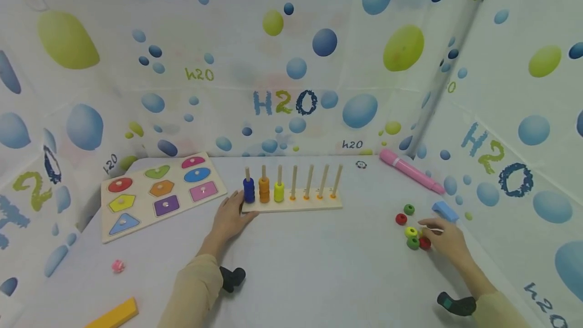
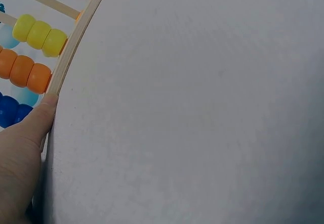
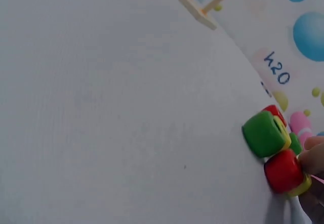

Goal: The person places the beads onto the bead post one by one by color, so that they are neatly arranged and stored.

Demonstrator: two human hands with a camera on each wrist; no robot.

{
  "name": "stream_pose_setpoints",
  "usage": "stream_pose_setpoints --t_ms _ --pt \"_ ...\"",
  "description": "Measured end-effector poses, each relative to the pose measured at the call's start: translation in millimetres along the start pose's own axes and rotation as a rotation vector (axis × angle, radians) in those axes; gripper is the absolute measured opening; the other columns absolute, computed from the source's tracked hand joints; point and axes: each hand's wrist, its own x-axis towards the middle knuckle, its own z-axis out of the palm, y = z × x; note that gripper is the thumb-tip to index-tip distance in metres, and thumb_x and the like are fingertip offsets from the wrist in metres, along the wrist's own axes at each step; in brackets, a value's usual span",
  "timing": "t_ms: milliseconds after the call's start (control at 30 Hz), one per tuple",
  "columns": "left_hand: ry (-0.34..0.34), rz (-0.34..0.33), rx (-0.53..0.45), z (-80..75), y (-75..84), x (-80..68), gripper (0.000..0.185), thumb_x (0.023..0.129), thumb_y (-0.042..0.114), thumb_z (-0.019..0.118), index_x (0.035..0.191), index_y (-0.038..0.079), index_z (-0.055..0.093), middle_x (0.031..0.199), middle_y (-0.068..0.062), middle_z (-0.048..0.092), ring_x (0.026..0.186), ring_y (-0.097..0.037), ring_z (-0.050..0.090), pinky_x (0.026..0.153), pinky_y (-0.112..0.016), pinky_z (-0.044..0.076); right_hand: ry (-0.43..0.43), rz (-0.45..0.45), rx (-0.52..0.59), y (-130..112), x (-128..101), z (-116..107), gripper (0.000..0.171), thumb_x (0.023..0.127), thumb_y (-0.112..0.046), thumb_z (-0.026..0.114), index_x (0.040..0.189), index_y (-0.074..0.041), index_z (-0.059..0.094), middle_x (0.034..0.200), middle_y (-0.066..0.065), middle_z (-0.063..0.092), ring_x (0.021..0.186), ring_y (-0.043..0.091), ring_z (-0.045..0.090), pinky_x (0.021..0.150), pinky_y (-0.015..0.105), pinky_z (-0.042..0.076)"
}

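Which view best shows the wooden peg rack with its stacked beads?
The head view: the whole peg rack shows, with blue, orange and yellow bead stacks on its three leftmost pegs and the left hand touching its left end. The left wrist view catches only the base edge and those beads; the right wrist view shows just one far corner.

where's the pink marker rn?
Head view: the pink marker lies at the table's far right, against the curtain wall, behind the blue block and the loose beads, beyond the right hand.
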Motion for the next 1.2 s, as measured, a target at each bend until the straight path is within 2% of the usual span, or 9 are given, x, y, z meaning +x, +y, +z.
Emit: stream_pose_setpoints --t_ms 167,433,600,733,800,900,1000,1100,1200 --pt "-0.012 -0.008 0.0 -0.5 1.2 1.5 0.078 0.088 0.041 0.065 0.145 -0.001 0.031 0.147 -0.02 0.035 0.139 -0.034 0.022 0.115 -0.047 0.01 -0.025 -0.036 -0.049 12 -5 -1 0.021 0.092 -0.006 0.057 0.11 0.003 0.065 0.107 0.021 0.065 0.102 0.039 0.059 0.084 0.05 0.051" --pt "-0.016 -0.007 0.003 -1.9 3.5 3.5 0.078 0.088 0.041 0.065 0.145 0.0 0.031 0.147 -0.02 0.036 0.139 -0.034 0.022 0.115 -0.048 0.01 -0.124 0.007 -0.068 22 -8 -9 0.028 0.095 -0.013 0.055 0.118 0.0 0.063 0.117 0.024 0.062 0.111 0.044 0.053 0.088 0.054 0.048" --pt "-0.01 0.0 0.006 -2.9 3.8 4.0 0.078 0.088 0.041 0.065 0.145 -0.001 0.032 0.146 -0.021 0.036 0.139 -0.035 0.023 0.115 -0.048 0.011 -0.102 0.003 -0.075 24 -8 -8 0.028 0.095 -0.013 0.055 0.118 0.001 0.063 0.117 0.024 0.061 0.111 0.045 0.053 0.087 0.053 0.049" --pt "-0.013 0.0 0.005 -2.7 3.3 3.3 0.078 0.088 0.041 0.065 0.145 -0.001 0.032 0.146 -0.021 0.036 0.139 -0.035 0.023 0.115 -0.048 0.01 -0.032 0.014 -0.066 20 -5 -6 0.03 0.096 -0.015 0.053 0.12 0.001 0.061 0.116 0.025 0.061 0.109 0.043 0.055 0.087 0.053 0.049" --pt "-0.015 -0.004 0.002 -2.3 2.6 2.7 0.078 0.088 0.041 0.065 0.145 -0.001 0.032 0.146 -0.02 0.036 0.139 -0.035 0.022 0.115 -0.048 0.01 0.025 0.004 -0.053 15 -2 -4 0.031 0.096 -0.017 0.055 0.121 0.001 0.059 0.115 0.023 0.062 0.107 0.04 0.057 0.087 0.047 0.05" --pt "-0.013 -0.01 -0.002 -1.3 1.4 1.8 0.079 0.088 0.041 0.065 0.145 -0.001 0.032 0.147 -0.02 0.035 0.139 -0.035 0.022 0.115 -0.048 0.01 0.101 -0.043 0.004 4 6 4 0.033 0.094 -0.017 0.059 0.122 0.001 0.057 0.112 0.02 0.064 0.104 0.035 0.059 0.083 0.023 0.052" --pt "-0.012 -0.014 -0.001 -0.1 0.3 0.7 0.079 0.087 0.041 0.065 0.145 -0.001 0.032 0.147 -0.02 0.035 0.139 -0.035 0.022 0.115 -0.049 0.01 0.133 -0.111 0.07 -12 16 18 0.032 0.093 -0.015 0.061 0.121 0.0 0.058 0.11 0.016 0.066 0.101 0.031 0.062 0.078 0.003 0.044" --pt "-0.01 -0.011 0.0 0.8 -0.8 -0.1 0.079 0.087 0.041 0.065 0.145 -0.001 0.032 0.147 -0.021 0.035 0.139 -0.036 0.022 0.115 -0.05 0.011 0.115 -0.169 0.145 -38 27 32 0.032 0.093 -0.014 0.061 0.122 0.0 0.057 0.11 0.014 0.066 0.1 0.029 0.063 0.077 0.002 0.043" --pt "-0.005 -0.007 0.0 1.9 -1.8 0.0 0.079 0.087 0.042 0.066 0.145 -0.001 0.032 0.146 -0.021 0.035 0.139 -0.036 0.022 0.115 -0.05 0.011 0.075 -0.224 0.215 -69 37 45 0.032 0.093 -0.014 0.061 0.123 -0.003 0.057 0.112 0.01 0.065 0.104 0.025 0.061 0.081 0.01 0.048"
